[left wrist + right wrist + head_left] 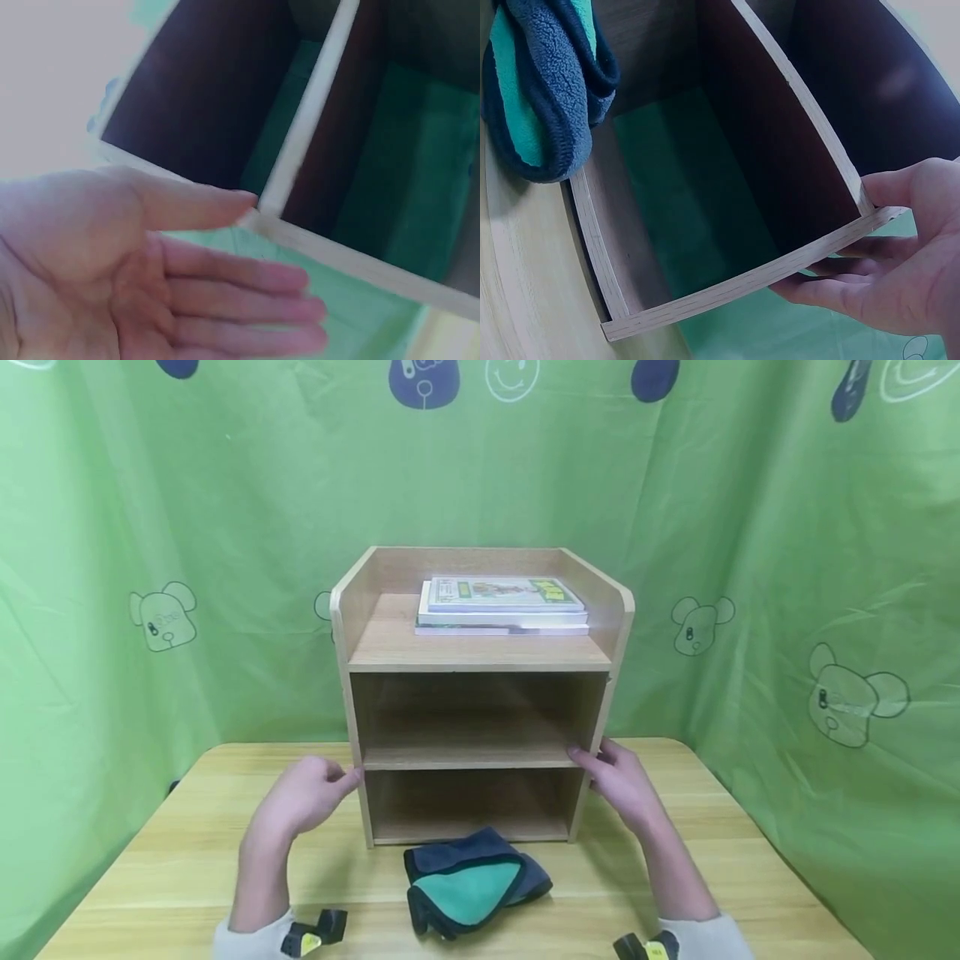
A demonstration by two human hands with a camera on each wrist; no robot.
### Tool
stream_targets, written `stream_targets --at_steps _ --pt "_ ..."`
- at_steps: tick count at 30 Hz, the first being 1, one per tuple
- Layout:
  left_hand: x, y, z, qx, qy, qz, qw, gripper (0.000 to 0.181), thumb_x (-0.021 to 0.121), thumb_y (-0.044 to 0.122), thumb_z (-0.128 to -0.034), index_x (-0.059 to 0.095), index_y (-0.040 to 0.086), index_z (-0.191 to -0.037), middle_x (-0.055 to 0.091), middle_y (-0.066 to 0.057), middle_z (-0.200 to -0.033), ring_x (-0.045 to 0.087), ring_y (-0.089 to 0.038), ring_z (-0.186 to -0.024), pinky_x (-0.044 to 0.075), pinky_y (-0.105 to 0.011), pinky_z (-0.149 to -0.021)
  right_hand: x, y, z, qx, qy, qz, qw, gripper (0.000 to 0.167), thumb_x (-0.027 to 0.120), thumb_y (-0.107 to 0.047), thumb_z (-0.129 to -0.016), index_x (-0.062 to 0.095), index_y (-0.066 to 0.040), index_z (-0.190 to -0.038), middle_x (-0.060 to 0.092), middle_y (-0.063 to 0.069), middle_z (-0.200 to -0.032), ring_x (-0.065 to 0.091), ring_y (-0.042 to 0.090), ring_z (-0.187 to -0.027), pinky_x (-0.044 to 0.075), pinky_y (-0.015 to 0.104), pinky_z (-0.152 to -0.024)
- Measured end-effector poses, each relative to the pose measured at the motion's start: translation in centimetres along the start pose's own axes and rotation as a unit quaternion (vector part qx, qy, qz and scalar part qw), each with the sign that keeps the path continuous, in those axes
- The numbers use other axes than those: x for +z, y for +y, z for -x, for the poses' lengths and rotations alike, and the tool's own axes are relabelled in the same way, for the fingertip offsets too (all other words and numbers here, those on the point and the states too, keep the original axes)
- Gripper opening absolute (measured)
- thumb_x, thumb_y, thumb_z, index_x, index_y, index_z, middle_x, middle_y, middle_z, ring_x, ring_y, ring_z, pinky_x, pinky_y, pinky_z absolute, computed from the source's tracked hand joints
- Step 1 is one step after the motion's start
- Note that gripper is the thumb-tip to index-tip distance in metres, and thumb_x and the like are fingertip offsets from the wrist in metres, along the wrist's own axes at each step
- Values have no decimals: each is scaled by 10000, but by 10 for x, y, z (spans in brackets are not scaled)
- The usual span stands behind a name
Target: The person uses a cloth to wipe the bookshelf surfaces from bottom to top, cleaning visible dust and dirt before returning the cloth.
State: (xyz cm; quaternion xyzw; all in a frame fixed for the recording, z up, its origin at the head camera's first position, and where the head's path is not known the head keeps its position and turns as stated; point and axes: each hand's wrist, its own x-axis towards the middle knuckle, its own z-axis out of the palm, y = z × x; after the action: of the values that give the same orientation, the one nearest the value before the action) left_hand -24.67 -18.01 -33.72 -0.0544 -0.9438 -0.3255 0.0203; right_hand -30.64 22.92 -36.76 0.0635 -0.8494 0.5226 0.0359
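A small wooden shelf unit point(480, 652) stands upright on the table, its two compartments facing me. Its left side panel is touched by the thumb of my left hand point(303, 797); the left wrist view shows that hand's fingers point(240, 307) straight, along the panel's outer side. My right hand point(626, 785) grips the right side panel point(742, 289), thumb at the end of the middle shelf board point(817, 112) and fingers curled behind the outer side. In front of the unit lies a folded cloth point(468, 881), dark blue and teal with black edging.
Several thin books point(502, 606) lie stacked on the unit's top. The light wooden table point(172, 852) extends to both sides, and a green patterned curtain point(247, 510) hangs behind and beside it.
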Motion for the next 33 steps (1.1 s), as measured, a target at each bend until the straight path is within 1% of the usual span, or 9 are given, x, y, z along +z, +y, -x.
stream_targets --at_steps 2,6,8,13,17,21,24,28,33 --pt "2 8 4 90 -208 -198 9995 376 574 345 -1012 721 26 -876 537 -17 -689 512 -188 -649 442 -355 -590 -1 0 0 16 1 -12 10000 679 580 -411 -1013 396 -4 -1525 508 254 -1482 516 413 -1348 465 533 -1081" --pt "18 29 6 447 -558 -229 9972 363 626 345 -987 732 23 -1116 732 -79 -1005 682 -264 -929 560 -464 -831 -2 1 0 46 -20 -53 10000 683 584 -410 -1011 393 -6 -1527 488 248 -1503 502 413 -1362 454 537 -1092" --pt "31 41 4 720 -717 -158 9947 368 644 339 -976 718 27 -1157 741 -120 -1113 693 -309 -1042 547 -510 -928 -2 1 0 40 -36 -39 10000 688 580 -414 -1012 389 -2 -1529 477 251 -1512 494 418 -1367 450 543 -1094" --pt "76 70 -1 1181 -1265 -336 9843 503 665 399 -953 649 42 -1308 697 -142 -1269 645 -337 -1189 512 -527 -1004 -2 -1 1 39 -54 -77 9999 685 583 -413 -1009 397 -2 -1525 471 250 -1517 486 417 -1372 446 549 -1096" --pt "110 83 -1 985 -1655 -843 9776 677 727 466 -892 567 68 -1416 614 -158 -1406 516 -385 -1357 353 -630 -1132 -1 -1 2 62 -40 -166 9998 683 594 -414 -1004 405 -11 -1522 477 243 -1514 486 408 -1375 443 548 -1100" --pt "133 89 -1 675 -1883 -1298 9711 817 804 502 -809 525 85 -1453 593 -145 -1434 460 -407 -1403 185 -749 -1145 -1 0 2 42 -13 -171 9998 679 595 -410 -1004 411 -7 -1518 485 248 -1506 493 412 -1364 444 555 -1096" --pt "146 93 1 511 -2074 -1449 9661 897 846 501 -759 484 128 -1492 605 -105 -1425 519 -362 -1356 287 -702 -1135 -1 2 1 68 27 -128 9999 662 597 -414 -1003 433 -16 -1506 506 235 -1491 512 400 -1347 456 547 -1086" --pt "160 97 5 621 -1985 -1659 9640 854 900 391 -725 530 155 -1458 647 -85 -1352 601 -319 -1248 468 -588 -1045 -1 3 0 95 67 -92 9999 648 599 -418 -1001 451 -30 -1498 524 217 -1480 526 385 -1335 464 536 -1080" --pt "165 96 5 1027 -1276 -1785 9702 589 923 211 -681 703 112 -1218 713 -69 -1088 657 -239 -970 572 -457 -882 -1 4 -1 131 75 -107 9998 661 599 -423 -1000 441 -29 -1506 521 219 -1483 524 389 -1338 457 545 -1086"
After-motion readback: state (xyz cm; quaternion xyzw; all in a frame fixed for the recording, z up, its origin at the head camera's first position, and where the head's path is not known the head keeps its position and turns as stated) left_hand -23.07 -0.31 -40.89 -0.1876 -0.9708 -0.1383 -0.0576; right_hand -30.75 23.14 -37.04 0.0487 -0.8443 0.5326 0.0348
